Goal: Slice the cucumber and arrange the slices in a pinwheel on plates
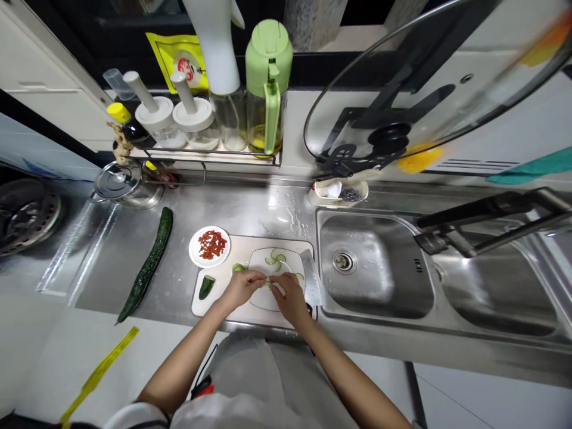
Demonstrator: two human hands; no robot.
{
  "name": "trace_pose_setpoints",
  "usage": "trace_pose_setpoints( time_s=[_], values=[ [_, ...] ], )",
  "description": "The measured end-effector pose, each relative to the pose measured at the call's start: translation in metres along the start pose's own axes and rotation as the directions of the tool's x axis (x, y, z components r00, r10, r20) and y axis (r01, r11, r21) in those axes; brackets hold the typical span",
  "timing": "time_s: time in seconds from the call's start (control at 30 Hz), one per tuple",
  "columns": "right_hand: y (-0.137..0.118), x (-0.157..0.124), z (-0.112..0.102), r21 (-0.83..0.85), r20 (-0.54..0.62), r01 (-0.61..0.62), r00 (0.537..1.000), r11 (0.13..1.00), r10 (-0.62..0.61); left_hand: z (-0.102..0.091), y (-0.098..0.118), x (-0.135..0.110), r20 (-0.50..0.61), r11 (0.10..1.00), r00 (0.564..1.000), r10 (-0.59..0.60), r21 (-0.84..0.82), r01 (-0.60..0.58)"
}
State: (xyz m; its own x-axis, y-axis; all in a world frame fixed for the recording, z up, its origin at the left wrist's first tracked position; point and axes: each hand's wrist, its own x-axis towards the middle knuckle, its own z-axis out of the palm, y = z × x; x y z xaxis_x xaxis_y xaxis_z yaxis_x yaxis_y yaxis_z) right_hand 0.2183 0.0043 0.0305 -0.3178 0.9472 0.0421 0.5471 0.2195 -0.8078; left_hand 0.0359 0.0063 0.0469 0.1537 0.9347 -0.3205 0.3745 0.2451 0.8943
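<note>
My left hand [241,289] and my right hand [289,300] meet over a white plate [257,302], fingertips pinched on a small, thin cucumber slice [267,283], mostly hidden by the fingers. Curved cucumber slices [276,258] lie fanned out on the plate's far part, and another slice rests near its right rim. Under the plate is a pale cutting board [214,307]. Beside my left hand are a few more slices [238,268] and a cut cucumber end [206,287]. A knife [311,279] lies along the board's right side, its dark handle partly behind my right hand.
A small plate [193,249] of red bits overlaps the board's far left corner. A whole cucumber [149,268] lies further left, near a lidded pot [129,185]. To the right is a double sink [375,262] with a faucet [482,217]. A shelf [214,154] holds jars and bottles.
</note>
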Motion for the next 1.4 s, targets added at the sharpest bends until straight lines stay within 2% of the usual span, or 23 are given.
trace_pose_setpoints(
  time_s=[0.1, 0.17, 0.27, 0.33, 0.4, 0.43, 0.5, 0.57, 0.6, 0.7, 0.83, 1.0, 1.1, 1.17, 1.27, 1.4],
  values=[
    [0.0, -0.001, -0.004, 0.045, 0.005, -0.107, 0.994, 0.993, 0.107, 0.011, -0.001, 0.005, 0.025, 0.999, 1.0, -0.018, -0.045, 0.019],
    [0.002, -0.004, -0.007, 0.056, -0.015, -0.141, 0.99, 0.988, 0.142, 0.018, -0.004, 0.008, -0.003, 0.994, 0.999, -0.051, -0.093, 0.051],
    [0.005, -0.008, -0.012, 0.056, -0.062, -0.108, 0.992, 0.993, 0.112, 0.026, -0.006, 0.01, -0.052, 0.947, 0.969, -0.24, -0.233, 0.222],
    [0.007, -0.011, -0.016, 0.048, -0.091, -0.05, 0.994, 0.998, 0.054, 0.029, -0.004, 0.009, 0.023, 0.838, 0.895, -0.445, -0.342, 0.426],
    [0.007, -0.013, -0.02, 0.033, -0.1, 0.021, 0.995, 0.999, -0.018, 0.032, 0.0, 0.009, 0.182, 0.678, 0.779, -0.6, -0.401, 0.616],
    [0.006, -0.014, -0.022, 0.024, -0.095, 0.056, 0.994, 0.998, -0.053, 0.034, 0.002, 0.008, 0.273, 0.594, 0.719, -0.639, -0.418, 0.687],
    [0.006, -0.016, -0.026, 0.007, -0.073, 0.112, 0.991, 0.994, -0.111, 0.037, 0.004, 0.008, 0.435, 0.433, 0.616, -0.656, -0.452, 0.78],
    [0.007, -0.018, -0.029, -0.005, -0.051, 0.145, 0.988, 0.989, -0.145, 0.041, 0.004, 0.01, 0.546, 0.298, 0.562, -0.622, -0.499, 0.814],
    [0.007, -0.02, -0.03, -0.008, -0.043, 0.152, 0.987, 0.988, -0.152, 0.043, 0.003, 0.01, 0.578, 0.248, 0.551, -0.602, -0.521, 0.817],
    [0.012, -0.024, -0.033, 0.0, -0.044, 0.133, 0.99, 0.991, -0.132, 0.049, 0.0, 0.013, 0.594, 0.207, 0.57, -0.567, -0.568, 0.797],
    [0.02, -0.031, -0.035, 0.036, -0.073, 0.034, 0.997, 0.999, -0.031, 0.054, 0.0, 0.016, 0.574, 0.279, 0.626, -0.528, -0.579, 0.766],
    [0.025, -0.036, -0.036, 0.065, -0.063, -0.083, 0.994, 0.994, 0.087, 0.054, 0.006, 0.021, 0.588, 0.364, 0.655, -0.476, -0.546, 0.755],
    [0.027, -0.035, -0.038, 0.089, -0.043, -0.156, 0.986, 0.984, 0.16, 0.056, 0.01, 0.025, 0.557, 0.439, 0.682, -0.474, -0.522, 0.731],
    [0.028, -0.035, -0.039, 0.109, -0.036, -0.206, 0.977, 0.973, 0.211, 0.058, 0.01, 0.027, 0.507, 0.505, 0.716, -0.479, -0.508, 0.698],
    [0.033, -0.034, -0.039, 0.138, -0.025, -0.279, 0.958, 0.95, 0.285, 0.064, 0.008, 0.031, 0.407, 0.62, 0.794, -0.452, -0.496, 0.608],
    [0.042, -0.035, -0.033, 0.199, 0.001, -0.387, 0.919, 0.9, 0.395, 0.073, 0.001, 0.035, 0.273, 0.784, 0.912, -0.306, -0.471, 0.404]
  ],
)
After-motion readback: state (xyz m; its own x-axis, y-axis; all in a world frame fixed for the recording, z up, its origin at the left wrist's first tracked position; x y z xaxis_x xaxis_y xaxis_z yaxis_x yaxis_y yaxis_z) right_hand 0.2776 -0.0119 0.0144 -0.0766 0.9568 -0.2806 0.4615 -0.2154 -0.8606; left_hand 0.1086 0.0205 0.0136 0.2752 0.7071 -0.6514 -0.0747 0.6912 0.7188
